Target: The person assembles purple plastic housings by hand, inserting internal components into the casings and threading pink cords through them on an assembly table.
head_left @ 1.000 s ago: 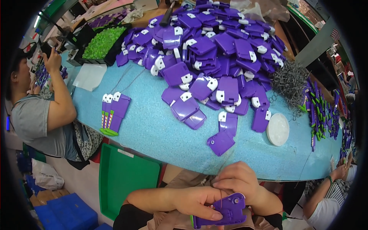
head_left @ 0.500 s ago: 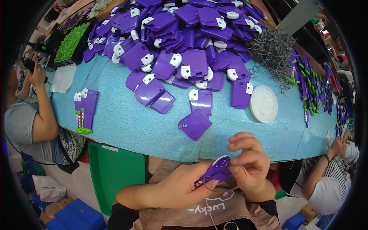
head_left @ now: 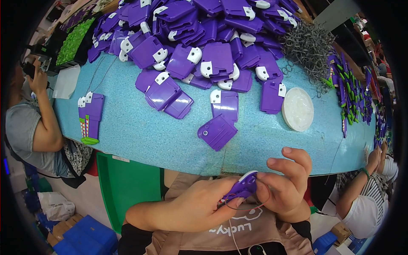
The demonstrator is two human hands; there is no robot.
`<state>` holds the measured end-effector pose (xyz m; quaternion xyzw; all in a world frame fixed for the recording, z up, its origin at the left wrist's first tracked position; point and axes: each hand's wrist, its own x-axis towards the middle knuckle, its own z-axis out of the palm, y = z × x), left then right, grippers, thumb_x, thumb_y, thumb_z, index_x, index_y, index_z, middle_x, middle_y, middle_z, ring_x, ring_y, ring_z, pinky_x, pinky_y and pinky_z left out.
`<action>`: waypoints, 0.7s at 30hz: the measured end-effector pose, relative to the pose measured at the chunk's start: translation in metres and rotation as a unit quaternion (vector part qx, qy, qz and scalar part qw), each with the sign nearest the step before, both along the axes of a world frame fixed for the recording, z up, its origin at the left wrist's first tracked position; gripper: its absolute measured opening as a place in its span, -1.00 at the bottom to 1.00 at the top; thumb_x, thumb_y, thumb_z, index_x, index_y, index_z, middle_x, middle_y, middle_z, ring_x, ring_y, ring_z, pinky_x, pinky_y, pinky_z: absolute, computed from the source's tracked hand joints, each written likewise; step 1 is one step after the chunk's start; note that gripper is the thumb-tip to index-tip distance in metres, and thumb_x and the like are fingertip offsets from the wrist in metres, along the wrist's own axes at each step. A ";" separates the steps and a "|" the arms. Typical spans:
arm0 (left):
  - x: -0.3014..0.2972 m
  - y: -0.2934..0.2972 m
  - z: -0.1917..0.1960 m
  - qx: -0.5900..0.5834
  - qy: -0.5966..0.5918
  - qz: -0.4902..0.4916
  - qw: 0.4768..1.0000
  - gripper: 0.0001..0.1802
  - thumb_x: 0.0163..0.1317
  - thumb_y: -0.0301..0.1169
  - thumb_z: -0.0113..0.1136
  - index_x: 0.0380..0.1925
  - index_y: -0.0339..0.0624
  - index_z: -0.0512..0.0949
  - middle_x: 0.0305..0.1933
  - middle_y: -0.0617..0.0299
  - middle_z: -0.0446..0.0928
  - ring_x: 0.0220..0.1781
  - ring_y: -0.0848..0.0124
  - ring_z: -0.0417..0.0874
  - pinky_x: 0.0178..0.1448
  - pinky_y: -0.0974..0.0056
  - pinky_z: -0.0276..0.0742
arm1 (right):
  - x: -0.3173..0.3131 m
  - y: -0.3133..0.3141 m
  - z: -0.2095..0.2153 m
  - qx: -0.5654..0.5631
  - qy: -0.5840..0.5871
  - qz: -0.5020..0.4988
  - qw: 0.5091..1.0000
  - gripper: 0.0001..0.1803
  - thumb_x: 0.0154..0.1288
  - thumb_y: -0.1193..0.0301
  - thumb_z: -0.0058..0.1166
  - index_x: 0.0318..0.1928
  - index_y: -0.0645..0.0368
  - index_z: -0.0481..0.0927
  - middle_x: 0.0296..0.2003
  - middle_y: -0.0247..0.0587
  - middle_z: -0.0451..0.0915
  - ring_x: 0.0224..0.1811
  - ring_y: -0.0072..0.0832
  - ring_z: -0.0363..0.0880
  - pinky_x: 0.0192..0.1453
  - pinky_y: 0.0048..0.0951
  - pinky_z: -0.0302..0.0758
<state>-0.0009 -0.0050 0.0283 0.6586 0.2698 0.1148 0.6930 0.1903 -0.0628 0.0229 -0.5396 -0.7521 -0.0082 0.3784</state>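
Close to my body, my left hand (head_left: 197, 203) is closed around a small purple plastic casing (head_left: 246, 187) with a white rim, tilted so its hollow side shows. A thin reddish wire (head_left: 250, 208) loops out of the casing and curves up to my right hand (head_left: 284, 180). My right thumb and index finger pinch the wire at the casing's upper right edge, with the other fingers raised and spread. The wire's end is hidden by the fingers. Ahead on the blue table lie a loose purple casing (head_left: 218, 132) and a purple piece with a white corner (head_left: 227, 105).
A large heap of purple casings (head_left: 216, 59) fills the table's far side. Right of it are a tangle of metal rings (head_left: 308, 51), a white round tub (head_left: 298, 109) and purple-green parts (head_left: 350, 93). A green crate (head_left: 127, 191) stands below left. Co-workers sit at both sides.
My right hand has shifted slightly right and its fingers have spread upward. The casing stays in my left hand. The view has shifted a little.
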 end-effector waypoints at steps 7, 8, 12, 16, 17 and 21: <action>-0.001 0.002 -0.001 0.046 0.000 -0.010 0.999 -0.67 0.06 -0.47 0.18 -0.14 -0.27 0.45 -0.47 0.14 0.50 -0.58 0.31 0.49 -0.50 0.32 0.36 | -0.001 0.000 0.003 -0.005 -0.029 -0.015 0.999 -0.74 -0.28 0.39 0.25 -0.42 0.05 0.59 -0.23 -0.32 0.49 -0.09 -0.24 0.40 -0.21 -0.27 0.30; -0.001 0.002 0.000 0.039 -0.004 -0.007 0.999 -0.67 0.06 -0.47 0.19 -0.13 -0.27 0.45 -0.46 0.14 0.51 -0.57 0.30 0.50 -0.48 0.31 0.37 | -0.002 0.000 0.003 -0.010 -0.032 -0.023 0.999 -0.74 -0.28 0.39 0.25 -0.43 0.06 0.58 -0.24 -0.33 0.49 -0.09 -0.23 0.40 -0.20 -0.26 0.30; 0.000 0.003 0.003 0.053 -0.014 -0.004 0.998 -0.66 0.05 -0.47 0.18 -0.13 -0.27 0.45 -0.44 0.12 0.52 -0.53 0.26 0.53 -0.45 0.29 0.39 | -0.001 -0.002 0.004 -0.012 -0.039 -0.029 0.999 -0.75 -0.29 0.38 0.25 -0.45 0.05 0.58 -0.25 -0.34 0.49 -0.08 -0.23 0.40 -0.18 -0.25 0.31; -0.004 0.005 0.003 0.030 -0.002 -0.040 0.999 -0.64 0.12 -0.46 0.06 -0.06 -0.29 0.35 -0.36 -0.03 0.50 -0.41 0.01 0.53 -0.36 0.10 0.42 | -0.001 -0.001 0.005 -0.022 -0.035 -0.025 0.999 -0.75 -0.29 0.39 0.26 -0.45 0.06 0.58 -0.27 -0.34 0.49 -0.07 -0.22 0.40 -0.19 -0.24 0.31; -0.004 0.005 0.002 0.035 -0.009 -0.036 0.999 -0.64 0.12 -0.46 0.07 -0.06 -0.29 0.35 -0.38 -0.03 0.50 -0.42 0.02 0.53 -0.36 0.10 0.42 | -0.001 -0.001 0.006 -0.025 -0.031 -0.023 0.999 -0.75 -0.29 0.39 0.26 -0.45 0.07 0.58 -0.27 -0.33 0.49 -0.07 -0.21 0.41 -0.19 -0.24 0.31; -0.003 0.004 0.004 0.022 0.011 -0.048 0.999 -0.66 0.11 -0.46 0.07 -0.08 -0.28 0.35 -0.41 -0.02 0.49 -0.43 0.03 0.53 -0.37 0.11 0.42 | 0.000 0.000 0.007 -0.040 -0.011 -0.014 0.999 -0.73 -0.30 0.43 0.26 -0.42 0.09 0.58 -0.26 -0.33 0.49 -0.06 -0.20 0.40 -0.18 -0.22 0.33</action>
